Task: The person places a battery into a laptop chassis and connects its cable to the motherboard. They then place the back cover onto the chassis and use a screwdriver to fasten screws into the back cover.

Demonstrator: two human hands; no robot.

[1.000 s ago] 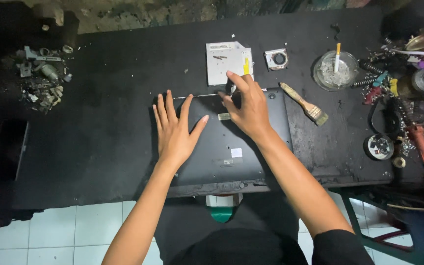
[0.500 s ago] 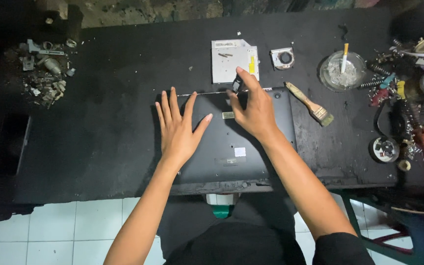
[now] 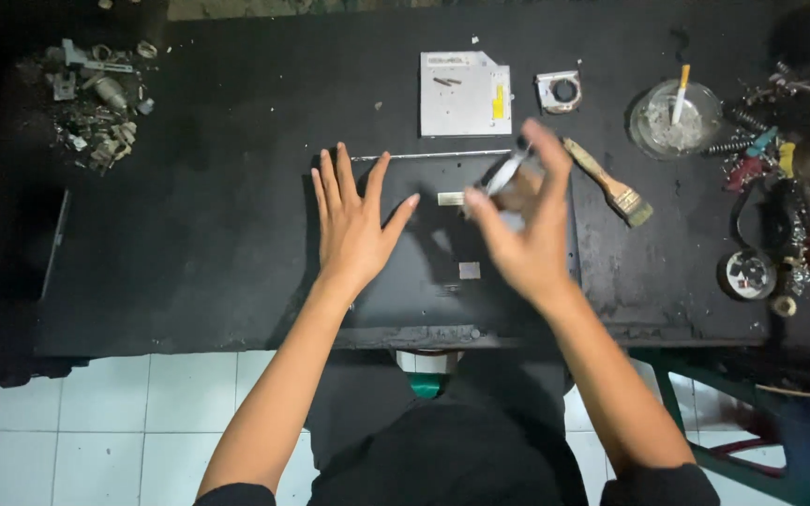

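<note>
Here, black worktable [image 3: 189,244] – dusty, cluttered edges, white tiled floor [image 3: 114,422] below

Two bare forearms, reaching forward from the bottom of the view and converging slightly. Left hand [image 3: 356,225]: palm down, flat, fingers spread and extended straight, thumb angled out to the right. Right hand [image 3: 522,230]: raised, blurred, wrist bent, fingers curled upward and thumb opposed in a pinching pose. Dark short sleeves at both upper arms.
</note>
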